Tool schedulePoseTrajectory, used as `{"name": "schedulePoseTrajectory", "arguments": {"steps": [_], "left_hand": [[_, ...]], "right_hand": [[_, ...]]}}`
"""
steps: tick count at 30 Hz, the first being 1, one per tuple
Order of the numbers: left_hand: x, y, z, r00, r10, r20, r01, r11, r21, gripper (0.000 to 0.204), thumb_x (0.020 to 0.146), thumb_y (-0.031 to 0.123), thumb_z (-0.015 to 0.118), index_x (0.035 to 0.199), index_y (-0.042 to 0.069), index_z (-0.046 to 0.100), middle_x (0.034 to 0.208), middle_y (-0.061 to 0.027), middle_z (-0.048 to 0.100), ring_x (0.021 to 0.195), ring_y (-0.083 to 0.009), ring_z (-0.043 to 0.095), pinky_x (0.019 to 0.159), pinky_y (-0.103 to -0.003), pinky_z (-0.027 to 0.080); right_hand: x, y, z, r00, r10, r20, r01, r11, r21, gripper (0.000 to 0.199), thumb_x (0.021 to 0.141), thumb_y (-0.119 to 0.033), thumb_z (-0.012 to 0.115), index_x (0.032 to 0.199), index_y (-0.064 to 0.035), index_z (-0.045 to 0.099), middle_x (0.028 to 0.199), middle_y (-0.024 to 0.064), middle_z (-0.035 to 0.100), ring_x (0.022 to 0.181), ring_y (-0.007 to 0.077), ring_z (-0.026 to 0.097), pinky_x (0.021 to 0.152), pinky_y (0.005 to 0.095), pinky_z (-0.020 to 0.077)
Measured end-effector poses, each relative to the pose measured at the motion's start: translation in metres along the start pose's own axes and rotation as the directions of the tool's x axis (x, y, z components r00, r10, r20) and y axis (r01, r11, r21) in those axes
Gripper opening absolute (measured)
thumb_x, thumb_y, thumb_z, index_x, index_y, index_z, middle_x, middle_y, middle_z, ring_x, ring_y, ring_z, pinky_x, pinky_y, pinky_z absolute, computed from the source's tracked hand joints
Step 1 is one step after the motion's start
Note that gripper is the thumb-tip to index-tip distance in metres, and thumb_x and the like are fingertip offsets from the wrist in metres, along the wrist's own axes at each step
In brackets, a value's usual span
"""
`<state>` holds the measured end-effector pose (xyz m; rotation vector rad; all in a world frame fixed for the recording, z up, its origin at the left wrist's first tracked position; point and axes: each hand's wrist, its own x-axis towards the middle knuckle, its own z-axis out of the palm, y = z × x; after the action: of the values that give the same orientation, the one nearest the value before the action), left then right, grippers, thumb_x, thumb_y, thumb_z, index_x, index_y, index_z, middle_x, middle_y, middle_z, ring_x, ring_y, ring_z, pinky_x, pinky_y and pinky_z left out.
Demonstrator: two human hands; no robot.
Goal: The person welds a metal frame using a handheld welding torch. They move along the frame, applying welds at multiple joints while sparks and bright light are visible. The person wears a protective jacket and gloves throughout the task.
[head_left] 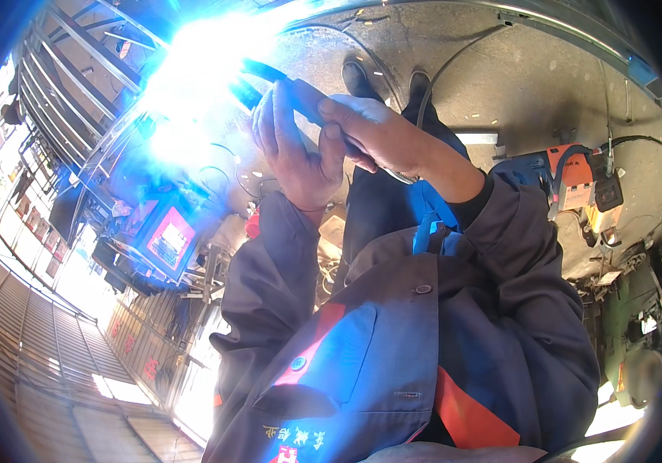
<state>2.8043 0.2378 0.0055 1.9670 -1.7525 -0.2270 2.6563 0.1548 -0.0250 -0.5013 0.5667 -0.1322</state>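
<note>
My right hand (381, 137) is closed around the dark handle of a welding torch (301, 99), its thumb lying along the top. My left hand (294, 160) cups the torch nearer its front end, fingers pressed against its side and thumb close to the right hand. A blinding blue-white arc (200, 69) burns at the torch's tip, at the upper left. Its glare hides the tip and the metal being welded. Metal bars (76, 35) run out of the glare toward the left edge.
A blue machine with a red panel (170, 238) stands at the left. On the concrete floor (493, 85) at the right sits an orange and blue machine (570, 177) with cables. A dark cable (454, 62) curves past my shoes (356, 77). Along the top runs a metal beam (578, 38).
</note>
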Motion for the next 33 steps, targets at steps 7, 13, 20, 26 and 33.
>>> {"name": "schedulePoseTrajectory", "arguments": {"steps": [7, 13, 20, 26, 33], "left_hand": [[0.0001, -0.0016, 0.0053, 0.998, -0.026, -0.065, 0.023, 0.999, -0.047, 0.076, 0.1, 0.043, 0.066, 0.151, -0.012, 0.049, 0.143, -0.0256, 0.058, 0.132, -0.0416, 0.054, 0.116, -0.053, 0.037], [-0.0015, -0.0035, 0.0046, 0.998, -0.014, -0.054, 0.013, 1.0, -0.016, 0.077, 0.099, 0.044, 0.066, 0.151, -0.012, 0.05, 0.142, -0.0253, 0.058, 0.131, -0.0416, 0.055, 0.115, -0.053, 0.038], [-0.001, -0.0032, 0.0063, 0.997, -0.019, -0.074, 0.016, 0.999, -0.048, 0.075, 0.099, 0.042, 0.066, 0.151, -0.011, 0.049, 0.143, -0.0247, 0.058, 0.133, -0.0417, 0.054, 0.116, -0.054, 0.036], [0.0003, -0.0016, 0.0046, 0.999, -0.02, -0.049, 0.019, 0.999, -0.026, 0.075, 0.101, 0.043, 0.064, 0.151, -0.011, 0.05, 0.143, -0.0253, 0.058, 0.132, -0.0418, 0.054, 0.116, -0.053, 0.036], [0.0028, 0.0016, -0.0005, 1.0, 0.015, -0.008, -0.015, 1.0, 0.018, 0.068, 0.107, 0.034, 0.059, 0.153, -0.013, 0.044, 0.145, -0.0287, 0.056, 0.133, -0.0419, 0.053, 0.116, -0.052, 0.039]], "right_hand": [[0.0001, -0.0002, -0.0003, 1.0, 0.015, -0.008, -0.015, 1.0, -0.014, 0.05, 0.111, -0.056, 0.051, 0.11, -0.0075, 0.063, 0.066, -0.0019, 0.049, 0.051, 0.0075, 0.043, 0.046, 0.0263, 0.0343], [-0.0023, 0.0006, 0.0003, 1.0, 0.01, -0.019, -0.009, 1.0, 0.021, 0.049, 0.111, -0.055, 0.052, 0.11, -0.0072, 0.063, 0.066, -0.0024, 0.049, 0.051, 0.007, 0.042, 0.045, 0.0262, 0.0329], [0.0002, 0.0003, 0.0019, 0.999, 0.026, -0.036, -0.026, 1.0, 0.009, 0.053, 0.11, -0.058, 0.054, 0.107, -0.0066, 0.064, 0.065, -0.0021, 0.048, 0.05, 0.0074, 0.041, 0.044, 0.0264, 0.0323], [-0.0007, -0.0006, 0.0002, 0.996, 0.07, -0.054, -0.071, 0.997, -0.018, 0.051, 0.111, -0.056, 0.053, 0.108, -0.0062, 0.064, 0.065, -0.0014, 0.049, 0.049, 0.0078, 0.042, 0.044, 0.0268, 0.0332], [0.0004, 0.0002, 0.0023, 0.998, 0.03, -0.052, -0.03, 1.0, 0.005, 0.048, 0.112, -0.052, 0.051, 0.109, -0.0067, 0.065, 0.065, -0.0007, 0.049, 0.049, 0.0086, 0.043, 0.045, 0.0274, 0.0344]]}}
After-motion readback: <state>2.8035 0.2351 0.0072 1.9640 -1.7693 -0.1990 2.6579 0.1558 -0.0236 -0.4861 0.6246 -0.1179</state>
